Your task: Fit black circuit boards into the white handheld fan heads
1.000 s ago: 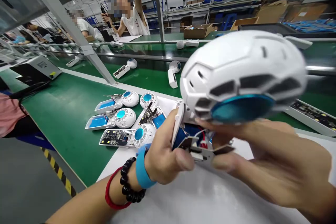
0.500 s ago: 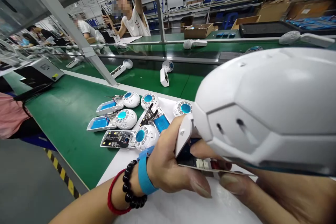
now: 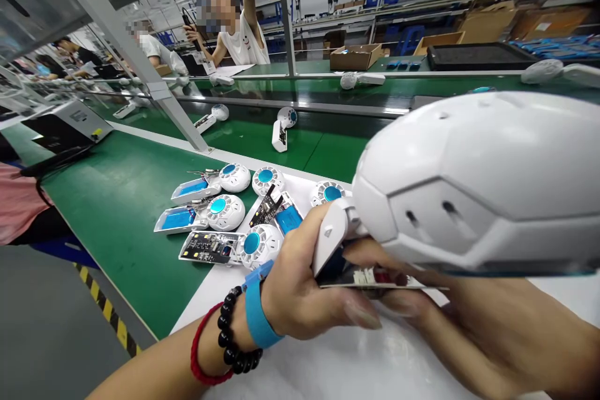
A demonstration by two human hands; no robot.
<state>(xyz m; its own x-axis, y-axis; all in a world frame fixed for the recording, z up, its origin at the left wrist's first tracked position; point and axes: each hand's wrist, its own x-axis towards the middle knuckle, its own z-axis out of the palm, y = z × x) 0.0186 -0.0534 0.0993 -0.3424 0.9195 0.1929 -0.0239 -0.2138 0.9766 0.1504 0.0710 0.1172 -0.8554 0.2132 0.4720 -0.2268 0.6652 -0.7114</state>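
A white handheld fan [image 3: 478, 194] with a rounded, panelled head is held up close on the right. Its open handle shows a circuit board [image 3: 344, 278] edge-on, with small white connectors [image 3: 365, 276] and a dark red part. My left hand [image 3: 304, 281], wearing a blue wristband, is closed around the handle below the hinge. My right hand [image 3: 412, 306] has its fingers closed at the board by the connectors; the fan head hides part of it. Several opened fans [image 3: 225, 212] with blue centre discs lie left of my hands, some showing blue batteries [image 3: 178, 219], others boards.
Beyond the green bench [image 3: 126, 200], a conveyor [image 3: 323, 153] carries more fans [image 3: 281, 128]. A slanted metal post [image 3: 173, 100] rises at the bench's back edge. A black-and-white box [image 3: 70, 128] stands at left. Co-workers [image 3: 244, 37] are across the line. White paper [image 3: 201, 306] lies beneath my hands.
The fan head has tilted and shifted slightly right, and the board's edge has risen and levelled. My right hand moved up a little. Fans on the nearer belt slid left; those farther back slid right.
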